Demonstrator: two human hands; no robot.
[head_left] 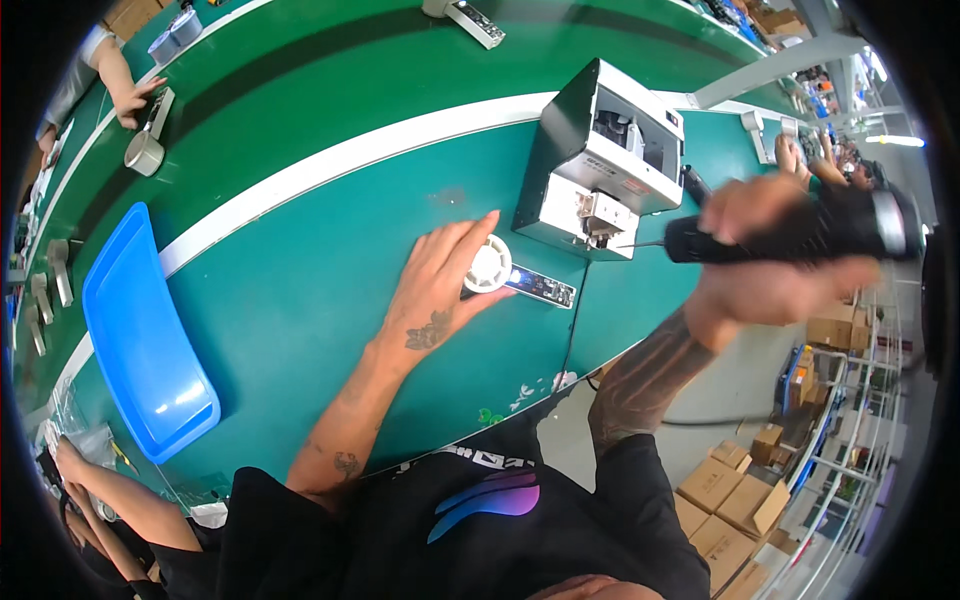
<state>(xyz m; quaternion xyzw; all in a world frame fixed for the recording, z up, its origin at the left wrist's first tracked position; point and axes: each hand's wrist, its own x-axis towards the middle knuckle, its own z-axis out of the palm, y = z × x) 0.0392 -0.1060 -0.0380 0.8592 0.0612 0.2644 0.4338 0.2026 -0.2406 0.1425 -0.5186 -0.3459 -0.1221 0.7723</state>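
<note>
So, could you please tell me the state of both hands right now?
Left hand: closed around the white, round-headed device with an exposed circuit board.
Right hand: closed around the black, cylindrical screwdriver-like tool.

My black short-sleeved shirt (400, 535) has a blue-to-pink swoosh print (490, 510). Bare hands (440, 268), floral tattoo (428, 331) by left wrist, dense tattooing (640, 385) on right forearm.

Blurred right fingers (745, 212) (black screwdriver (812, 232) too), white housing (490, 264) partly behind left fingers (477, 238), circuit board (545, 287) details indistinct
</note>
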